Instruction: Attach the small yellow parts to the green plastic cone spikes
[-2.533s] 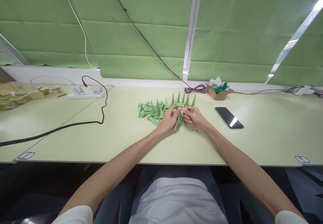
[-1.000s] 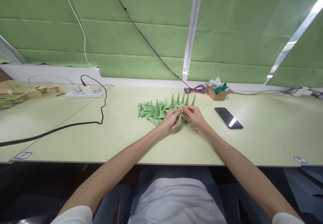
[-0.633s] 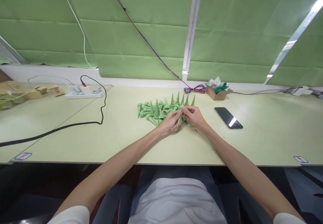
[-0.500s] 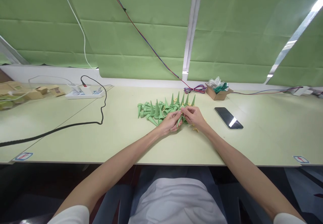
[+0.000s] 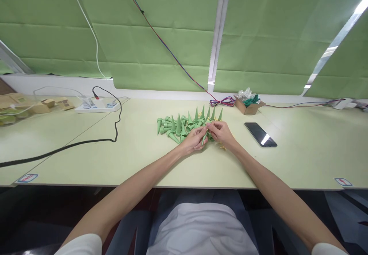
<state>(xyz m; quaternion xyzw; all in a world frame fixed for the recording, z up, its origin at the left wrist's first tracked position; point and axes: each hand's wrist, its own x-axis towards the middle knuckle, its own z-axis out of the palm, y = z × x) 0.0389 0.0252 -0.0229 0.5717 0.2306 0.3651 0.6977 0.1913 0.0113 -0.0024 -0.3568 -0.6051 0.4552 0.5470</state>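
My left hand [image 5: 195,139] is closed round a green cone [image 5: 204,138] whose tip points down toward me. Right beside it, my right hand [image 5: 220,131] pinches at the top end of that cone; what its fingertips hold is too small to make out. Green cone-shaped pieces [image 5: 178,125] lie and stand in a pile behind and left of my hands, several upright with their points up. Small yellow pieces [image 5: 223,147] are scattered by my right hand, partly hidden under it.
A black phone [image 5: 260,134] lies to the right. Behind it stands a small cardboard box [image 5: 248,108] with plastic and green material, beside coiled wires [image 5: 222,101]. At the left are a power strip [image 5: 97,107], a black cable [image 5: 86,141] and cardboard pieces [image 5: 40,107].
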